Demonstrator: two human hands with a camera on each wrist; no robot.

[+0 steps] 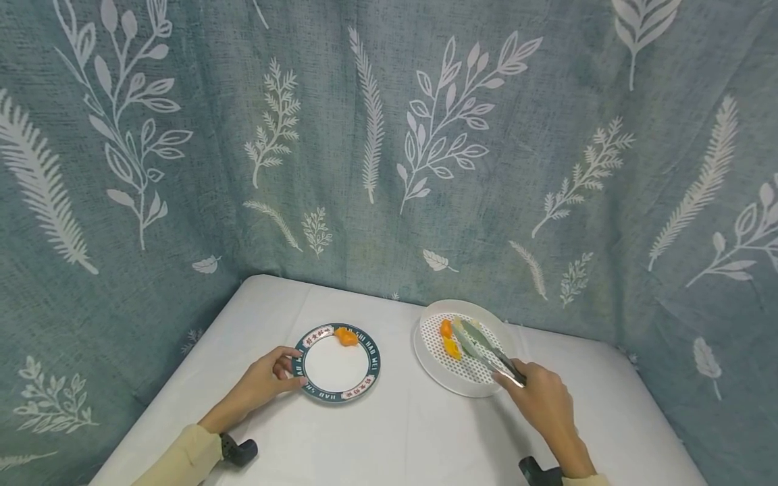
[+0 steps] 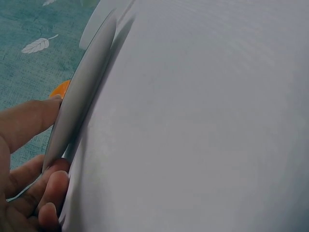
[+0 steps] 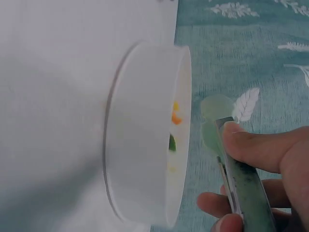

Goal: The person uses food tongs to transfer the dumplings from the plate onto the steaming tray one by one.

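Observation:
My left hand (image 1: 267, 378) pinches the left rim of a round white plate (image 1: 334, 364) with a dark teal patterned border. The left wrist view shows the plate's pale underside (image 2: 84, 92), thumb above and fingers curled beneath. A small orange piece (image 1: 346, 336), perhaps a pepper, lies near the plate's far rim. On the right, my right hand (image 1: 543, 398) grips metal tongs (image 1: 498, 361) with pale green, translucent ends (image 3: 215, 125). Those ends are over a round white perforated basket (image 1: 433, 329); whether they pinch anything cannot be told. Inside it lie an orange piece (image 1: 446, 329) and a yellow piece (image 1: 452, 349).
Both dishes stand on a white-covered table (image 1: 389, 432), the basket close to its back edge. A blue-green curtain (image 1: 389, 135) with white leaf patterns hangs behind and along the sides. In the right wrist view, a dark green bit (image 3: 172, 142) shows inside the basket.

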